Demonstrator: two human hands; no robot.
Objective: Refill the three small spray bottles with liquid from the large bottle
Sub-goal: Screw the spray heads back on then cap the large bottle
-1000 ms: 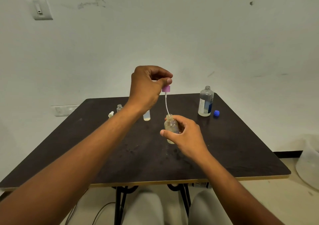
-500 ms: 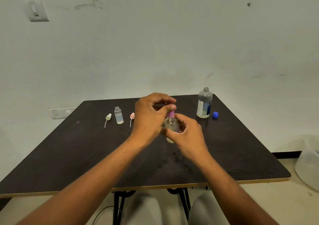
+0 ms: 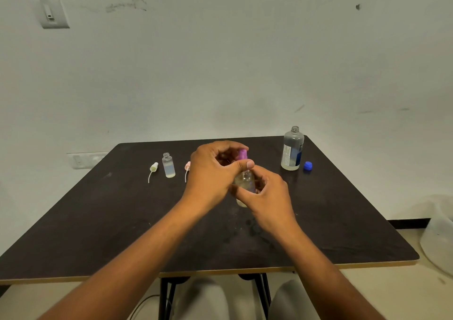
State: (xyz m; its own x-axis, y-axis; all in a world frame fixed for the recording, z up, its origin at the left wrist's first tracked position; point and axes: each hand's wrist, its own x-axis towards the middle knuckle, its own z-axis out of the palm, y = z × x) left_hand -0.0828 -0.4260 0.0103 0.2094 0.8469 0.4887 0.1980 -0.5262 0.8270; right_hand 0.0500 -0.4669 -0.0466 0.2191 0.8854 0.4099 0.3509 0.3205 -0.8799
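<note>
The small bottle (image 3: 244, 182) is largely covered by the right hand (image 3: 268, 197), and the purple spray cap (image 3: 242, 154) is partly hidden behind the left hand (image 3: 212, 172). The pink spray head (image 3: 187, 166) is half concealed by that hand. The large bottle's label (image 3: 291, 154) is too small to be read. A translucent container (image 3: 438, 231) is cut off by the right edge.

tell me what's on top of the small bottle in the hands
A purple spray cap sits on the small bottle, pinched by the left hand; the right hand grips the body. The neck joint is covered by fingers, so seating can't be judged.
</note>
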